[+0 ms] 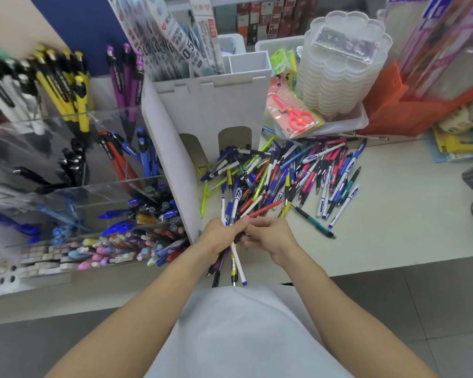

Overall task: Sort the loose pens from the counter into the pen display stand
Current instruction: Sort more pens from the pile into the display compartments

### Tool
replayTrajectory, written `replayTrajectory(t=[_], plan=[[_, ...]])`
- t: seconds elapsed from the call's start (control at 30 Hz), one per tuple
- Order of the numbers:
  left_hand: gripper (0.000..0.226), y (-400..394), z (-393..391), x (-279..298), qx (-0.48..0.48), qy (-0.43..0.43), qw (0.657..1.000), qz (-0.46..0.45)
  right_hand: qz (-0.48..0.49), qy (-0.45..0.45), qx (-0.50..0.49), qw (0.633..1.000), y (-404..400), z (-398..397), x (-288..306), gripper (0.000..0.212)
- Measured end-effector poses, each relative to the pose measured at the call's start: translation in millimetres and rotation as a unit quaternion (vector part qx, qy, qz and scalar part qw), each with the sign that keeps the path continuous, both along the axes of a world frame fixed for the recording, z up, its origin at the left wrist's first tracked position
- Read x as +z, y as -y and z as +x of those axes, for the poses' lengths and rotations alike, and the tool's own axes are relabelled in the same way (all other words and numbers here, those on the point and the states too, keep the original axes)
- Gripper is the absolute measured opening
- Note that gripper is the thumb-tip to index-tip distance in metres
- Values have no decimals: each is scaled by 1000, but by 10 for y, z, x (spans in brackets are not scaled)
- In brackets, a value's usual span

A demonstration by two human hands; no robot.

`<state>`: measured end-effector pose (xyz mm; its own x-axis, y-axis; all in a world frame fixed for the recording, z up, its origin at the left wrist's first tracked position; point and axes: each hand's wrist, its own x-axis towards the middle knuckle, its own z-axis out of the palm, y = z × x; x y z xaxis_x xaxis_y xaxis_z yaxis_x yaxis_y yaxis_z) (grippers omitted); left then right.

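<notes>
My left hand (221,236) grips a bundle of pens (236,261) near the counter's front edge; white, yellow, black and purple ends stick out below the fist. My right hand (271,236) touches the same bundle from the right, fingers curled against the pens. A red pen (265,209) juts up and right from the bundle. Behind the hands a big heap of loose pens (284,173) covers the counter. The clear tiered pen display stand (74,192) stands to the left, its compartments full of pens sorted by colour.
A tall white cardboard holder (213,110) stands between the display and the heap. Behind the heap lie packaged red scissors (295,115), a stack of clear plastic trays (342,64) and an orange bag (393,105). A green pen (314,221) lies apart at the right.
</notes>
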<state>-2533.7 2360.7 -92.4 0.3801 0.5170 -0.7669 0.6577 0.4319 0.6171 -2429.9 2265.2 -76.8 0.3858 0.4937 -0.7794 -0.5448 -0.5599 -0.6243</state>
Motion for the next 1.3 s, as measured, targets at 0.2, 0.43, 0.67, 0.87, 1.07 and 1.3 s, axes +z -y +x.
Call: replayTrajectory(t=[0.2,0.43,0.67,0.87,1.07,1.3], plan=[[24,-40,-13,218,-23,59,997,-36,33,-12,-17,999,-26,77,180,32],[17,-77,-13,572,-2,114,990,-78,70,-117,-92,986,-56,181,379,15],[15,23,-37,788,21,144,975,-170,76,-179,-89,977,-356,100,535,25],[16,134,-218,771,22,166,971,-170,103,-141,-127,976,-511,1,529,12],[17,243,-345,818,0,172,969,-176,190,69,-34,979,-449,-212,629,39],[22,332,-518,844,-10,235,953,-192,188,-76,-34,979,-249,-238,799,38]])
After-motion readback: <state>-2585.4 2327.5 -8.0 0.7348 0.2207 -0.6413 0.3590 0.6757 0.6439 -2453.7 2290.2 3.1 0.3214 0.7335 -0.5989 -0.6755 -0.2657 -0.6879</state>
